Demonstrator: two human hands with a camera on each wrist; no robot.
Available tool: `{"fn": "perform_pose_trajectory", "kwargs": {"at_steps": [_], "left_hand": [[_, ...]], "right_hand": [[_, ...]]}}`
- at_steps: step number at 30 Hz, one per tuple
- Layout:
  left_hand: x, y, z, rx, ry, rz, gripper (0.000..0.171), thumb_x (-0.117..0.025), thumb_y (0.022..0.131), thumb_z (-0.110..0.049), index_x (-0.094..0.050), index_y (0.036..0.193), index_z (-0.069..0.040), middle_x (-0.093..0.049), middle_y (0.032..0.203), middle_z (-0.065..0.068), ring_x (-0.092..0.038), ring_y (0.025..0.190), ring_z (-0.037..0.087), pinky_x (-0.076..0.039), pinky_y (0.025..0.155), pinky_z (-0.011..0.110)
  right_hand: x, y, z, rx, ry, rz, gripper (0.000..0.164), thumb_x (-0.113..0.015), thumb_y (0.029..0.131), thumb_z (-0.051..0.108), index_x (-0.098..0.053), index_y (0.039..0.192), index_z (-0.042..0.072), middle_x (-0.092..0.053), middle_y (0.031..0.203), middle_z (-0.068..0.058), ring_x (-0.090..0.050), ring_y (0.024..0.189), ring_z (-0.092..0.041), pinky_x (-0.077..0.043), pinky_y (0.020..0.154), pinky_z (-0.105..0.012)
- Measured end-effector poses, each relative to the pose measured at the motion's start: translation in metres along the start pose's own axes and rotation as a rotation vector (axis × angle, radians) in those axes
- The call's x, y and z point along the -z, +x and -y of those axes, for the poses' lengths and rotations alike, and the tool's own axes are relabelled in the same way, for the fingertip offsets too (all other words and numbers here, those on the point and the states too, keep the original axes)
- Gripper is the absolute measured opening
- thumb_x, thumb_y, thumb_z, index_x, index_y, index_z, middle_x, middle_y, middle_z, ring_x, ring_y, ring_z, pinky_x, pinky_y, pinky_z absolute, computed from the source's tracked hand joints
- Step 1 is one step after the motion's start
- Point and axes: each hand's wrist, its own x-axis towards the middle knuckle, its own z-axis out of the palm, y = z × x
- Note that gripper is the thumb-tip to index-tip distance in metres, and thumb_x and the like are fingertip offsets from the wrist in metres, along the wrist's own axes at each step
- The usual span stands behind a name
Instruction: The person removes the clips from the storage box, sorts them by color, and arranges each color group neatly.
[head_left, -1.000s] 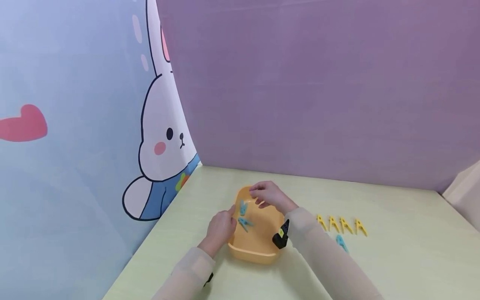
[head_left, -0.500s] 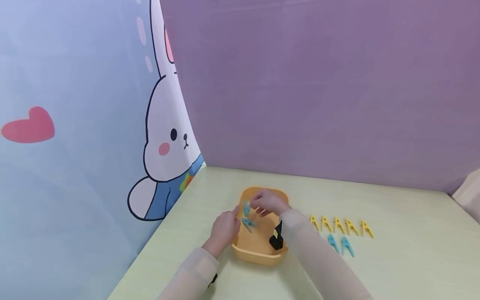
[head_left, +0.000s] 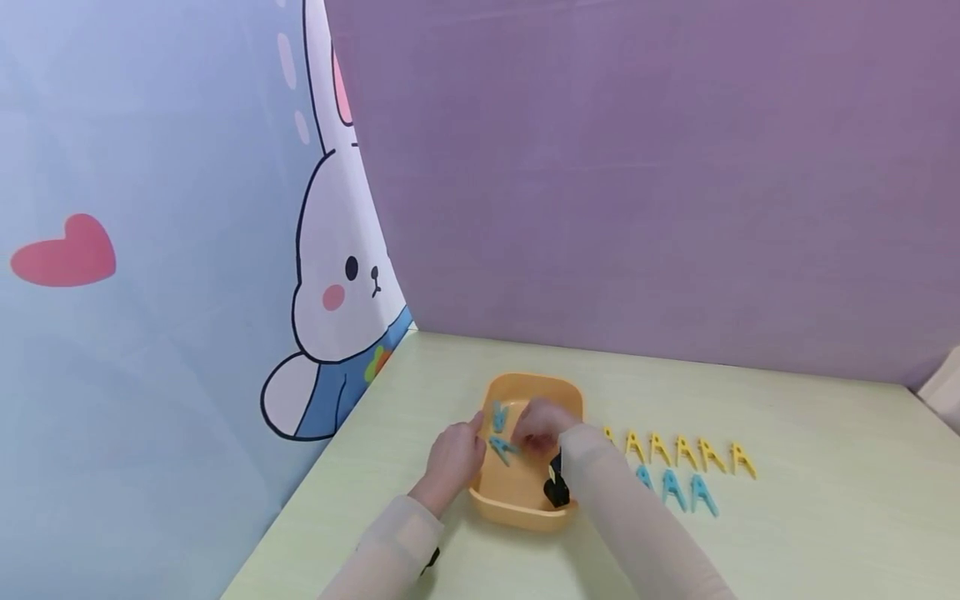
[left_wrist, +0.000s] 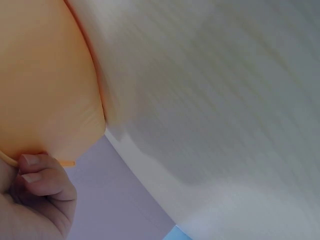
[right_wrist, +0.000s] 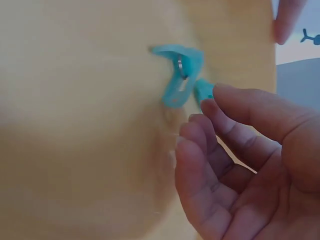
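Observation:
An orange plastic basin [head_left: 521,515] stands on the table. My left hand [head_left: 455,458] grips its left rim, fingers curled over the edge in the left wrist view. Inside the basin, near its left wall, lie two teal clothespins: one farther back [head_left: 499,416] and a spread one [head_left: 502,449] closer to me. My right hand [head_left: 542,423] is down in the basin, to the right of them. In the right wrist view its fingers are loosely bent, thumb near the index finger, with nothing seen between them. A teal clothespin [right_wrist: 174,95] lies just beyond the fingertips.
Right of the basin, a row of several yellow clothespins [head_left: 686,452] lies on the pale table [head_left: 825,500]. In front of it is a row of teal clothespins [head_left: 672,490], partly hidden by the right sleeve. A purple wall [head_left: 637,183] closes off the back.
My right hand has come down from above the basin's back part into it. The right forearm has shifted left, uncovering more clothespins. My left hand keeps its hold on the rim.

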Motion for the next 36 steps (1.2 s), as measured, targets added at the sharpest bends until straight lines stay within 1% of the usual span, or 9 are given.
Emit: {"fn": "perform_pose_trajectory", "kwargs": {"at_steps": [3,6,15,20,22,26,29,31,36], "left_hand": [[-0.001,0.001,0.001,-0.006,0.008,-0.004,0.045,-0.058,0.08,-0.003,-0.055,0.125,0.002,-0.061,0.075,0.013,-0.044,0.051,0.016,-0.037,0.045,0.028],[-0.002,0.001,0.001,-0.006,0.012,-0.004,0.045,-0.058,0.08,-0.004,-0.055,0.125,0.002,-0.06,0.074,0.012,-0.044,0.051,0.016,-0.038,0.045,0.028],[-0.003,0.001,0.001,-0.022,0.017,-0.017,0.045,-0.058,0.08,-0.003,-0.056,0.124,0.001,-0.058,0.068,0.009,-0.041,0.049,0.015,-0.036,0.044,0.027],[-0.002,0.0,0.001,-0.003,0.005,0.004,0.045,-0.056,0.081,-0.003,-0.054,0.126,0.001,-0.047,0.061,0.002,-0.037,0.046,0.012,-0.034,0.042,0.024],[-0.002,-0.001,0.001,-0.003,0.001,0.01,0.045,-0.055,0.082,-0.003,-0.053,0.127,0.001,-0.043,0.058,0.0,-0.033,0.045,0.01,-0.032,0.041,0.023],[-0.002,-0.002,0.002,-0.022,0.004,-0.002,0.045,-0.055,0.082,-0.002,-0.054,0.126,0.002,-0.039,0.055,-0.001,-0.03,0.044,0.009,-0.03,0.04,0.022],[-0.002,-0.002,0.002,-0.036,0.008,-0.021,0.044,-0.055,0.081,-0.002,-0.055,0.125,0.002,-0.04,0.056,-0.001,-0.03,0.045,0.01,-0.03,0.04,0.023],[-0.002,-0.002,0.002,-0.038,0.008,-0.027,0.044,-0.056,0.08,-0.002,-0.056,0.124,0.002,-0.04,0.056,-0.001,-0.031,0.045,0.01,-0.03,0.04,0.023],[-0.003,-0.002,0.001,-0.031,-0.001,-0.015,0.044,-0.055,0.082,-0.003,-0.055,0.125,0.002,-0.038,0.055,-0.001,-0.03,0.044,0.01,-0.029,0.039,0.022]], "right_hand": [[-0.002,0.0,-0.003,-0.026,-0.027,0.022,0.008,-0.067,0.073,0.003,-0.063,0.068,-0.001,-0.053,0.058,-0.006,-0.045,0.047,-0.014,-0.036,0.043,-0.023],[-0.006,0.001,-0.005,-0.031,-0.056,0.017,0.01,-0.07,0.074,0.005,-0.063,0.067,0.001,-0.054,0.059,-0.006,-0.045,0.048,-0.014,-0.038,0.044,-0.023],[-0.006,0.003,-0.009,-0.02,-0.039,-0.016,0.009,-0.072,0.073,0.005,-0.065,0.069,0.001,-0.054,0.058,-0.005,-0.047,0.049,-0.014,-0.039,0.045,-0.023],[-0.002,0.005,-0.011,0.0,0.002,-0.02,0.008,-0.071,0.074,0.005,-0.064,0.071,0.001,-0.058,0.062,-0.006,-0.051,0.052,-0.014,-0.045,0.05,-0.024],[-0.001,0.007,-0.013,0.025,0.048,-0.004,0.009,-0.07,0.074,0.003,-0.062,0.07,0.0,-0.059,0.063,-0.007,-0.053,0.053,-0.015,-0.047,0.052,-0.025],[0.001,0.01,-0.018,0.082,0.205,0.072,0.009,-0.065,0.078,0.001,-0.06,0.071,-0.003,-0.06,0.065,-0.008,-0.055,0.057,-0.015,-0.049,0.058,-0.027],[0.001,0.012,-0.02,0.093,0.338,0.134,0.007,-0.061,0.081,-0.001,-0.059,0.075,-0.004,-0.06,0.069,-0.009,-0.057,0.061,-0.015,-0.05,0.063,-0.028],[0.002,0.013,-0.021,0.091,0.4,0.155,0.006,-0.06,0.082,-0.001,-0.059,0.077,-0.004,-0.06,0.071,-0.009,-0.058,0.063,-0.015,-0.05,0.065,-0.028],[0.005,0.017,-0.025,0.079,0.474,0.178,0.005,-0.06,0.083,-0.002,-0.059,0.079,-0.004,-0.061,0.072,-0.009,-0.06,0.063,-0.014,-0.051,0.065,-0.027]]}}
